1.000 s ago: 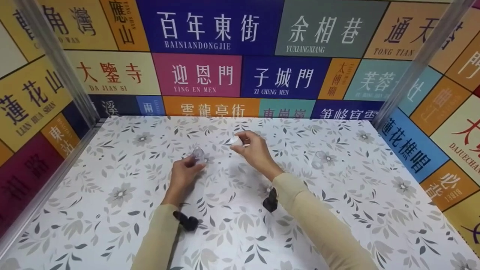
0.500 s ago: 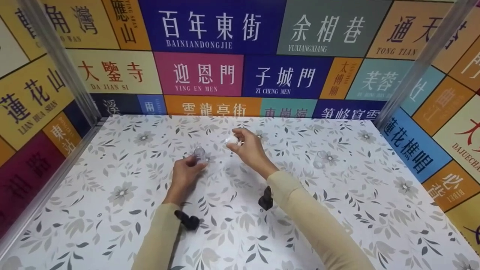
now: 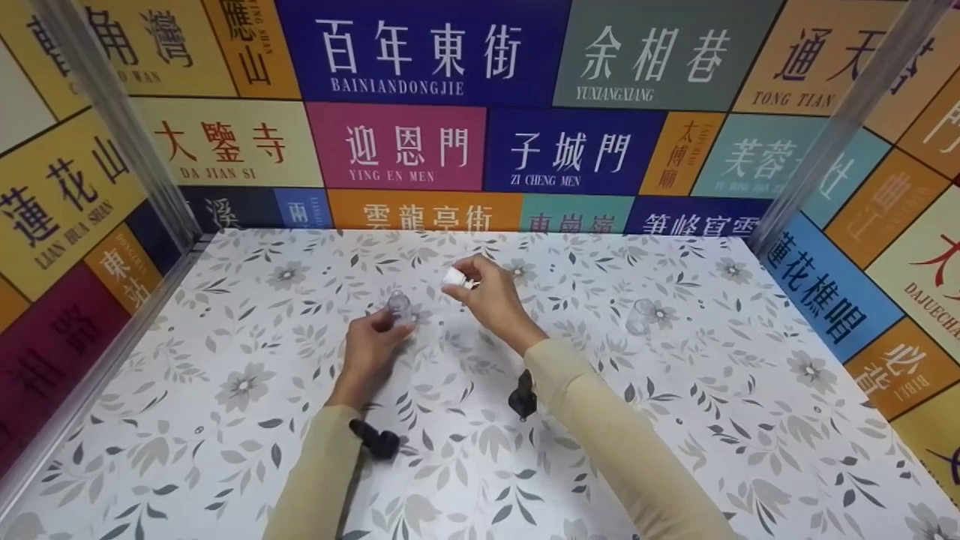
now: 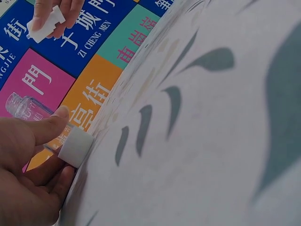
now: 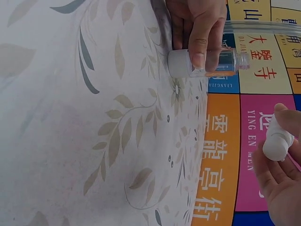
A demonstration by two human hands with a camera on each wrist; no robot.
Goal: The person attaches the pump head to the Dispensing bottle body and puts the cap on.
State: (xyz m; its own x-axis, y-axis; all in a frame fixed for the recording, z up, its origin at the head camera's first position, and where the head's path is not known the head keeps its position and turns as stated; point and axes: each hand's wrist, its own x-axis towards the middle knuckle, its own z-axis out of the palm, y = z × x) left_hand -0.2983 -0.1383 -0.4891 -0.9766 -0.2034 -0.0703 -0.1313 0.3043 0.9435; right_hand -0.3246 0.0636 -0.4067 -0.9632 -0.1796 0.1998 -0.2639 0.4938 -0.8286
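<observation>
My left hand (image 3: 367, 346) holds a small clear bottle (image 4: 35, 109) upright on the table, thumb and fingers around its lower part. The bottle has a white base (image 4: 76, 147), and its narrow threaded neck (image 5: 242, 60) is uncovered. To the right and slightly farther back, my right hand (image 3: 491, 296) pinches a small white bottle top (image 3: 454, 277) between thumb and fingers, raised above the table. In the right wrist view, this white top (image 5: 276, 145) shows a rounded end. A gap separates it from the bottle neck.
A clear, cup-like plastic piece (image 3: 640, 318) lies on the table to the right. The patterned white tabletop (image 3: 465, 457) meets a wall of coloured sign panels (image 3: 409, 146) at the back. Transparent posts (image 3: 825, 142) rise at the back corners.
My right hand has shifted a little left toward the bottle, turning the white top slightly in its fingers. My left hand and the bottle have stayed in place.
</observation>
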